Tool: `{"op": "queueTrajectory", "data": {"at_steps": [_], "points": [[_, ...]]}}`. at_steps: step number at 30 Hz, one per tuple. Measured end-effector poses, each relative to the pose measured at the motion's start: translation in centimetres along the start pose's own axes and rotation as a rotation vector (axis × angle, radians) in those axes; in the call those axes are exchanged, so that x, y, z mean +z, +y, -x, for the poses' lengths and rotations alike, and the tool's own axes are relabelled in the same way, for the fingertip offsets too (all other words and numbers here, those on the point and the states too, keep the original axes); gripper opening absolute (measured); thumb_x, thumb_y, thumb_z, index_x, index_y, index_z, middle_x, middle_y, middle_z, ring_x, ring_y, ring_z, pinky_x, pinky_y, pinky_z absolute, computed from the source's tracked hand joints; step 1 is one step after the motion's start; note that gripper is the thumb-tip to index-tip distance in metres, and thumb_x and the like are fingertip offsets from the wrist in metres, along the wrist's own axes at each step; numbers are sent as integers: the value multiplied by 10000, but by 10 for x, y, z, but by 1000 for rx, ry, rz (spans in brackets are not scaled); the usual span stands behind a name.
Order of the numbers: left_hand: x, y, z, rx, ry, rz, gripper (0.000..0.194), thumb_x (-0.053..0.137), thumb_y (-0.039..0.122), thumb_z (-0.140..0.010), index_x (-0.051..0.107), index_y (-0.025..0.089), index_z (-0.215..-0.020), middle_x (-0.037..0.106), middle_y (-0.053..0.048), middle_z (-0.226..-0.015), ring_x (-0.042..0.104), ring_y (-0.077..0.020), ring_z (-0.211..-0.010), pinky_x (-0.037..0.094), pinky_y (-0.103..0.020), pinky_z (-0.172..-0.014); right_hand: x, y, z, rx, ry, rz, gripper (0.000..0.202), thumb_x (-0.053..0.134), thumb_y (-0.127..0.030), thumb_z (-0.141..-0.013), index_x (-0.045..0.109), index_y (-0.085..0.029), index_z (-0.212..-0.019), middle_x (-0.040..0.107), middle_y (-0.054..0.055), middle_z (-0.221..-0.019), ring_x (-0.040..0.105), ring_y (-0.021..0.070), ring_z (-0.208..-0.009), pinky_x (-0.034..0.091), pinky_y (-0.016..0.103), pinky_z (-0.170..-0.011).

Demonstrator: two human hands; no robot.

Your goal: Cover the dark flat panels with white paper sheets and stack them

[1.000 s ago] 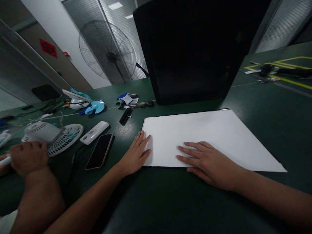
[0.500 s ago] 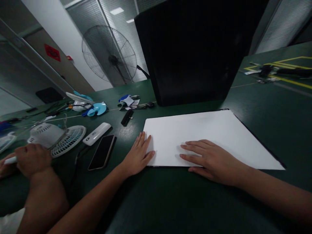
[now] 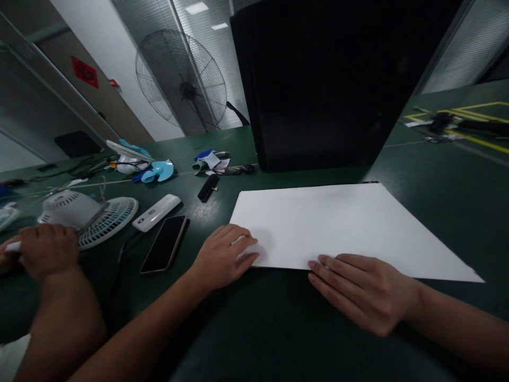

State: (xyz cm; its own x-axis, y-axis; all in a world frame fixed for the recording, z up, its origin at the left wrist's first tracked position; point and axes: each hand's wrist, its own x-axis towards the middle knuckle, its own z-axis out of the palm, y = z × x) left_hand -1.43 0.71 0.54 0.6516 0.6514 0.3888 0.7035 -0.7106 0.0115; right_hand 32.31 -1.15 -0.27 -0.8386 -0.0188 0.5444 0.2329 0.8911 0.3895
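Observation:
A large white sheet [image 3: 318,223] lies flat on the dark green table, with a thin dark edge showing at its far side. At its near left corner is my left hand [image 3: 225,257], fingers bent over the sheet and thumb held apart from them. My right hand [image 3: 366,289] rests at the sheet's near edge, its fingers stretched out side by side with their tips on the paper. The right thumb is hidden beneath the hand.
Behind the sheet stands a big black panel [image 3: 330,90]. To the left lie a phone [image 3: 165,244], a white power bank [image 3: 156,212], a small black object [image 3: 208,188] and a white fan part [image 3: 107,220]. Another person's hand [image 3: 50,249] holds something white at far left.
My left fingers have curled from lying flat. My right hand has drawn back toward me to the near edge, its fingers closing up side by side. The view has shifted slightly.

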Motion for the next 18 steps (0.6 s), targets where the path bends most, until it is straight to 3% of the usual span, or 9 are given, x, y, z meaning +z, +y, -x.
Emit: {"op": "queueTrajectory", "data": {"at_steps": [3,8,13,18], "points": [[-8,14,-2,209,7,-15,373,639,511,-979,665,176,-1141,717,-92,-1077,679,-255,-937,567,-409,-790,-9,3,-4,-13,19,53,312,498,-145,-926,712,-28,-1121,699,197,-1144,682,275,-1055,621,353,-729],[-8,29,-4,176,22,-161,277,672,321,-986,634,169,-1215,720,-91,-1132,684,-254,-988,563,-406,-839,-20,6,-9,-6,19,71,315,481,-127,-928,707,-22,-1122,701,191,-1147,685,282,-1077,639,357,-774],[-5,30,-4,190,107,-166,445,733,435,-939,626,144,-1259,718,-121,-1187,686,-295,-1028,573,-449,-851,-23,11,-6,7,38,105,323,507,-125,-929,687,-11,-1172,673,208,-1219,664,307,-1140,642,366,-790],[-8,35,-3,194,208,-207,363,687,177,-964,620,151,-1320,738,-114,-1228,711,-273,-1079,591,-434,-886,-29,16,-1,48,54,160,342,564,-140,-922,669,-17,-1223,651,213,-1270,641,307,-1192,637,377,-841]]}}
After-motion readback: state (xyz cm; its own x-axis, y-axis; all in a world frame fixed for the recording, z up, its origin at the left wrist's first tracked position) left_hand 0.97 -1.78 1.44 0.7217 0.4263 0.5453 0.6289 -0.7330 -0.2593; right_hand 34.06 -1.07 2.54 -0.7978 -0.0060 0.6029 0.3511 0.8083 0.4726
